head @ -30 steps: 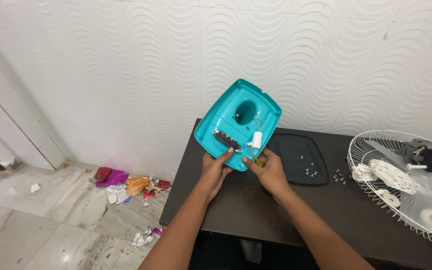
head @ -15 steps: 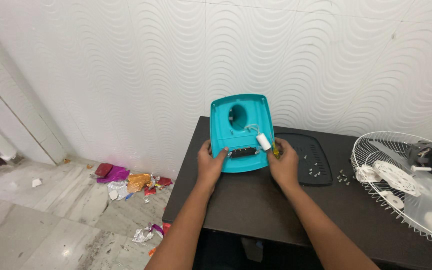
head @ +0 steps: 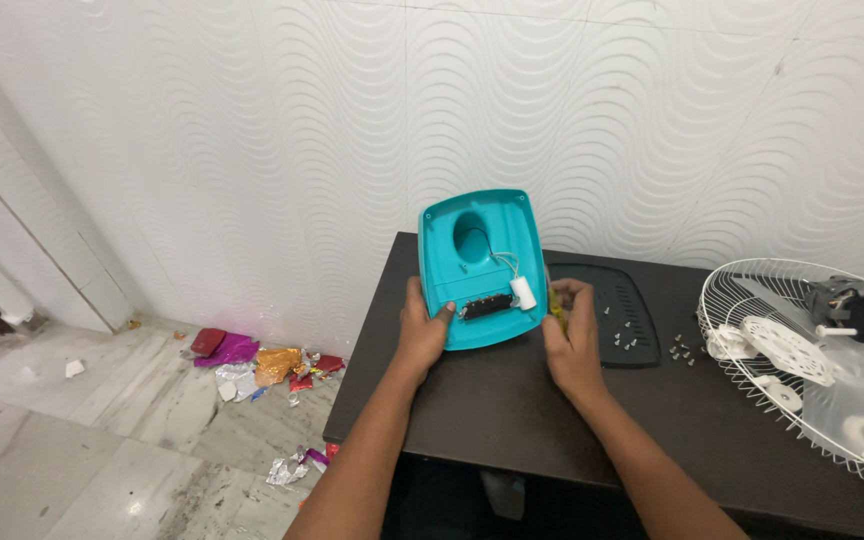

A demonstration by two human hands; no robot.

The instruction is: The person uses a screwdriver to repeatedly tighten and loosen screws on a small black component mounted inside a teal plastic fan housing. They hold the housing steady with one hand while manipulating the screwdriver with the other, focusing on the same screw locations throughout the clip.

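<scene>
Two hands on one turquoise plastic housing, tipped up on its lower edge at the near-left part of a dark table, hollow inner side toward the camera. Inside the shell: a round opening near the top, a black strip-shaped part across the lower half, a small white cylinder at the right with thin wires running up from it. Left hand clamped on the lower left edge, thumb hooked over the rim just beside the black strip. Right hand against the lower right edge, fingers curled narrow around a small yellow-green object, too hidden to identify. Just behind that hand, flat on the table, a black plastic panel with slots and a few loose screws on it; more screws scattered just right of it. Farther right, a white wire fan guard lying over the table's end, a dark motor and white round parts resting in it. Behind everything, a white wall of wavy-patterned tiles. Down left on the marble floor, a scatter of coloured foil wrappers near the wall.
</scene>
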